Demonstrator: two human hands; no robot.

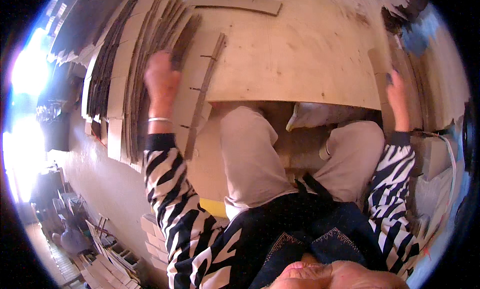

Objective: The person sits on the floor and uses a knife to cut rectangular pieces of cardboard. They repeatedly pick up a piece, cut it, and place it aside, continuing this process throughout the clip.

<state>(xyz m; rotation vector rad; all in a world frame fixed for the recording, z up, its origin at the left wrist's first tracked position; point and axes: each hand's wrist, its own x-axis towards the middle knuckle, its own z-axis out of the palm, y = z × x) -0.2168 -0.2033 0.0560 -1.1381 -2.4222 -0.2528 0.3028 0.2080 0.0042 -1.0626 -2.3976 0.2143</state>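
Note:
My left hand (162, 80) is at the stack of brown cardboard strips (136, 74), left of the wooden board. Its fingers are curled and a bit blurred, with a dark patch beside them; whether they grip a strip is hidden. Just right of it lies a long slotted cardboard strip (204, 89) with dark slits along its edge. My right hand (398, 95) is beyond the right edge of the wooden board (295, 54), beside upright cardboard sheets (420, 96). Its fingers are bent together, with something dark at a fingertip. What they hold, if anything, cannot be made out.
Another slotted cardboard strip (240, 9) lies at the board's far edge. Under the near edge is a pale bag-like bundle (320, 115), between my knees. More cardboard pieces (154, 239) are stacked at the lower left. A pale cable (450, 151) hangs at the right.

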